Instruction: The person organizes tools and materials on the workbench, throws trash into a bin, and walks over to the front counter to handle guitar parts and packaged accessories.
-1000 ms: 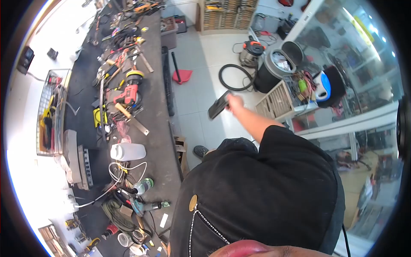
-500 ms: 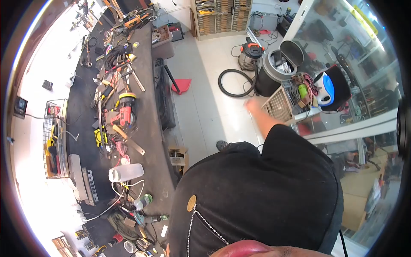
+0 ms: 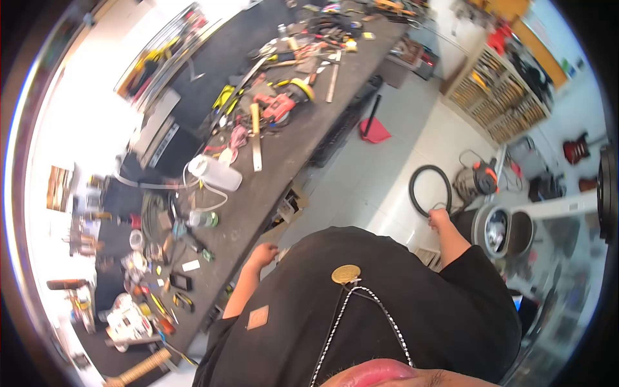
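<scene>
Curling on the pale floor (image 3: 361,174), a thick black hose (image 3: 412,190)

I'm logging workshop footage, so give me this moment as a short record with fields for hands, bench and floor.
Left hand: near the edge of the workbench; grip unclear
Right hand: overlaps the black hose in view; contact unclear
Bench: red power tool, whitish bottle, among scattered tools
Floor: red dustpan, vacuum, open bin
</scene>
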Motion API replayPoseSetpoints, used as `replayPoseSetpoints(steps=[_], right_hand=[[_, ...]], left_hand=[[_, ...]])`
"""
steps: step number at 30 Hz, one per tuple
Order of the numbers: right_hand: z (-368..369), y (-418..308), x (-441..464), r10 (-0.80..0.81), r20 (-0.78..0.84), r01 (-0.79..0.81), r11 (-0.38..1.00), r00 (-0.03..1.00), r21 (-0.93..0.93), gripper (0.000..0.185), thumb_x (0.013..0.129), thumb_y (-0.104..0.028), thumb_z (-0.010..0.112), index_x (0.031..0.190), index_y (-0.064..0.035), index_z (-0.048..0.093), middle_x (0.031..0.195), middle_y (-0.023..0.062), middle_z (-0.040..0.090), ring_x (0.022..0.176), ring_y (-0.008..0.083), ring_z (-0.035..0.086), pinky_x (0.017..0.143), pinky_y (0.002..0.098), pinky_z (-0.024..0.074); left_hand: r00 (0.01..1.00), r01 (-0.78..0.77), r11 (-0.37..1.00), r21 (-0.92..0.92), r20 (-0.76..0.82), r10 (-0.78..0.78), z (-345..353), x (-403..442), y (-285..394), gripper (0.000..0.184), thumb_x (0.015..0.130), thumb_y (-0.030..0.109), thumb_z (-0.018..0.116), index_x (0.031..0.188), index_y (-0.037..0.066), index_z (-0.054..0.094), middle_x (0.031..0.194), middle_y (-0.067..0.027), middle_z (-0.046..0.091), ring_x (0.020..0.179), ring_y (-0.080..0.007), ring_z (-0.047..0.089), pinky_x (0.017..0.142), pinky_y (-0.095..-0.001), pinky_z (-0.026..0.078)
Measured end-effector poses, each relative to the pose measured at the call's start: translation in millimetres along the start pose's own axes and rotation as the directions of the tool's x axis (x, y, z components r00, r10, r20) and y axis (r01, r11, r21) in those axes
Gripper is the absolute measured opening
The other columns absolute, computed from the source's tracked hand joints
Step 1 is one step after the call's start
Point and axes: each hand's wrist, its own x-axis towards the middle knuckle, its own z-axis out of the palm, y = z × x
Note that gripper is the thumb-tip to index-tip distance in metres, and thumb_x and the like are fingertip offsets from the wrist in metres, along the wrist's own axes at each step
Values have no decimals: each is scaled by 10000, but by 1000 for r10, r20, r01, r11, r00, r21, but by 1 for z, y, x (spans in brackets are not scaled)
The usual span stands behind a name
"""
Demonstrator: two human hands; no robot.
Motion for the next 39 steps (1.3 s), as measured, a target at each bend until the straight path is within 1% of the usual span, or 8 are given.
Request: replayPoseSetpoints(steps=[5, 10, 14, 20, 25, 30, 36, 39], right_hand=[[39, -46, 45, -103, 181, 130, 982, 978, -141, 152, 894, -177, 670, 847, -43, 615, 712, 89, 610, 519, 199, 561, 449, 388, 407], [140, -118, -13, -78, 443, 250, 905, 893, -345, 304, 907, -284, 688, 1055, -20, 712, 844, 114, 700, 774, 235, 689, 610, 395, 534], [176, -175, -57, -237, 729, 709, 545, 642, -448, 385, 895, -349, 671, 1052, -6, 754, 1027, 160, 749, 872, 263, 741, 763, 426, 575], [163, -219, -9, -342, 635, 721, 342, 693, -603, 450, 877, -394, 644, 1033, 13, 755, 1019, 208, 755, 953, 340, 730, 859, 432, 562], [144, -271, -17, -213, 456, 495, 529, 864, -690, 342, 867, -305, 705, 1020, -3, 759, 847, 126, 753, 671, 213, 708, 599, 379, 567], [158, -308, -17, -182, 441, 418, 739, 879, -529, 363, 879, -282, 707, 1106, 0, 735, 916, 105, 749, 721, 214, 707, 623, 363, 554], [162, -381, 36, -296, 499, 550, 665, 815, -505, 374, 886, -281, 698, 1116, 12, 729, 937, 164, 757, 798, 243, 740, 751, 399, 570], [163, -445, 85, -424, 506, 643, 642, 751, -417, 318, 899, -229, 702, 1131, -11, 714, 908, 92, 736, 765, 185, 703, 636, 340, 537]], left_hand=[[978, 181, 937, -298, -42, -203, 9, -21, 10, 372, 898, 256, 706, 1177, 13, 740, 1023, -175, 776, 837, -246, 755, 814, -388, 574], [956, 262, 934, -244, -68, -286, 25, -37, -26, 331, 893, 231, 703, 1145, 23, 757, 1051, -195, 772, 936, -297, 753, 867, -414, 572], [971, 136, 936, -325, -144, -191, -17, -12, 19, 325, 883, 219, 696, 1141, 30, 755, 1085, -210, 758, 1043, -366, 722, 928, -437, 557], [949, -200, 950, -238, -288, 128, -96, 97, 95, 300, 880, 216, 692, 1108, 25, 736, 1068, -204, 748, 1036, -387, 707, 917, -450, 549], [929, -343, 937, -59, -168, 329, -152, 175, 135, 274, 889, 205, 677, 1093, 28, 724, 1061, -210, 745, 1010, -388, 705, 919, -462, 548], [937, -319, 945, -77, -179, 301, -183, 208, 147, 292, 880, 185, 682, 1125, 29, 712, 1114, -220, 715, 1086, -398, 677, 967, -473, 533], [820, -135, 988, -70, -568, 72, -211, 251, 169, 532, 868, 108, 655, 1379, 56, 516, 1373, -255, 527, 1107, -450, 652, 938, -523, 557], [729, 43, 994, -100, -678, -99, -238, 284, 189, 448, 891, 98, 633, 1325, 44, 532, 1275, -258, 576, 1052, -448, 676, 875, -529, 576]])
